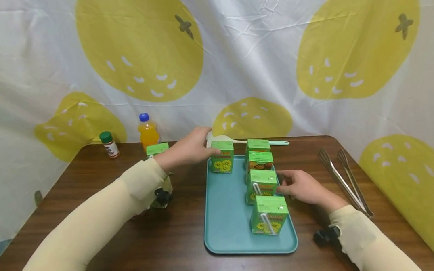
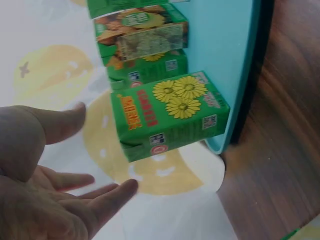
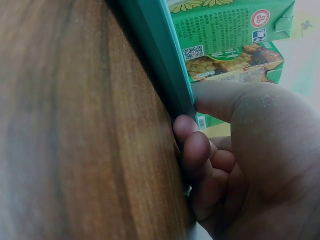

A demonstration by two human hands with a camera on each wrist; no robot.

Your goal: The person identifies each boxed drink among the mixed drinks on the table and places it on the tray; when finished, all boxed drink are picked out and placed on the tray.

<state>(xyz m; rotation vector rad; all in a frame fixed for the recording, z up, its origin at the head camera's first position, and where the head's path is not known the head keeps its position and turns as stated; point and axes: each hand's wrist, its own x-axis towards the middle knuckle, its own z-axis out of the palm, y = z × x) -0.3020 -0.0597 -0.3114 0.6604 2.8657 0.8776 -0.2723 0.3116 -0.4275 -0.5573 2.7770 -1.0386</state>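
A teal tray lies on the table with green drink cartons on it. Four stand in a row along its right side, the nearest carton and one behind it showing wrapped straws. A single carton with yellow flowers stands at the back left corner. Beside that carton is my left hand, its thumb and fingers spread apart and, in the left wrist view, away from the carton. My right hand grips the tray's right rim, thumb over the edge and fingers curled against its outer side.
Left of the tray, another green carton is partly hidden behind the left arm. An orange drink bottle and a green-capped spice jar stand at the back left. Metal tongs lie at right; a pale-handled utensil lies behind the tray.
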